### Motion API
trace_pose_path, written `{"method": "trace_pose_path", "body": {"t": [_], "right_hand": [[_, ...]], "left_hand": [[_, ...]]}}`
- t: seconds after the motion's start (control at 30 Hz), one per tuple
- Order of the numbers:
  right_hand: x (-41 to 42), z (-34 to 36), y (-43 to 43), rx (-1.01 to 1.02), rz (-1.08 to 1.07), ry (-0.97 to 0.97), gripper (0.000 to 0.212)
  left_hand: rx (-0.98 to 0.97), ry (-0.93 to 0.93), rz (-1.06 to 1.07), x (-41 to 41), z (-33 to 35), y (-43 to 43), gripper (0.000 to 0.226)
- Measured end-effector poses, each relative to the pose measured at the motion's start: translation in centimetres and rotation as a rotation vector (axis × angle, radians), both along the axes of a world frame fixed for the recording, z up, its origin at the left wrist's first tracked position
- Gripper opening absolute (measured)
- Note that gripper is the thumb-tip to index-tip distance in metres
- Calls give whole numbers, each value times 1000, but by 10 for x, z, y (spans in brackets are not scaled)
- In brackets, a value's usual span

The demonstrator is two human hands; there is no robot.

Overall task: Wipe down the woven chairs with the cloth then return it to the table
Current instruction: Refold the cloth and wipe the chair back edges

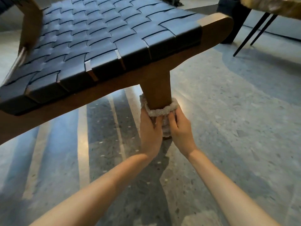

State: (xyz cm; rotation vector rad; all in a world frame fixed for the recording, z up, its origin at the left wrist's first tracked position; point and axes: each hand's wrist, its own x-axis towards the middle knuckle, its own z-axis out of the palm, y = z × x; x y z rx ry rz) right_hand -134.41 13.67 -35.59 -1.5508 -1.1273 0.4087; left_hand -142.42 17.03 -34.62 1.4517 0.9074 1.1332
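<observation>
Your left hand [150, 128] and right hand [180, 126] both grip the cloth [160, 111], wrapped between them around the wooden leg [157, 90] of the woven chair [104, 39] just above your hands.

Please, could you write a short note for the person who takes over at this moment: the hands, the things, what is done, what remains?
The left hand grips the cloth against the chair leg, low down. The right hand grips the same cloth from the other side.
The cloth is wrapped around the leg, below the woven seat.
Done: cannot tell which parts are already wiped.
Left: finish this leg and any remaining chairs, then put the cloth on the table, upper right.
</observation>
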Motion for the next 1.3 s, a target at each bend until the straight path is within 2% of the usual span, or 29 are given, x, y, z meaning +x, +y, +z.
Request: {"method": "trace_pose_path", "body": {"t": [0.07, 0.13, 0.2, 0.27, 0.37, 0.47, 0.5, 0.57, 0.63, 0.7, 0.77, 0.87, 0.9, 1.0, 1.1, 1.2, 1.3], "right_hand": [[6, -21, -2, -100, 13, 14, 45], [12, -40, -2, -215, 21, 36, 35], [20, -57, -1, -319, 23, 35, 31], [26, -70, -1, -412, 48, 47, 27], [31, -79, -2, -481, 93, 103, 26], [33, -77, -3, -513, 100, 124, 30], [32, -76, -4, -496, 93, 118, 30], [28, -70, -8, -403, 51, 73, 27], [22, -56, -11, -279, 0, 34, 23], [15, -35, -11, -165, -27, -7, 23], [7, -10, -7, -78, -79, -66, 24], [-9, 31, -3, 42, -213, -138, 12], [-15, 43, -1, 78, -239, -121, 16], [-28, 76, 3, 153, -315, -91, 24], [-32, 92, 3, 198, -372, -121, 18], [-42, 93, -11, 228, -379, -156, 10], [-62, 90, -27, 230, -269, -248, 12]], "left_hand": [[-45, -23, -27, 6, -22, -3, 40], [-119, 107, -80, 11, -46, -1, 32], [-247, 194, -207, 17, -64, 1, 38], [-254, 286, -180, 20, -75, 7, 44], [-281, 217, -238, 20, -85, 12, 21], [-307, 174, -270, 19, -86, 13, 22], [-338, 145, -266, 19, -84, 12, 21], [-349, 107, -204, 15, -74, 6, 34], [-345, -16, -135, 11, -59, 0, 41], [-283, -108, -67, 6, -39, -4, 47], [-189, -94, 21, 3, -16, -4, 49], [-93, -50, 184, -5, 24, -1, 43], [-87, -71, 208, -8, 36, 0, 40], [-138, -265, 177, -18, 61, 2, 26], [-192, -349, 188, -25, 76, 2, 20], [-269, -382, 211, -34, 79, -2, 20], [-301, -337, 209, -54, 77, -9, 20]]}}
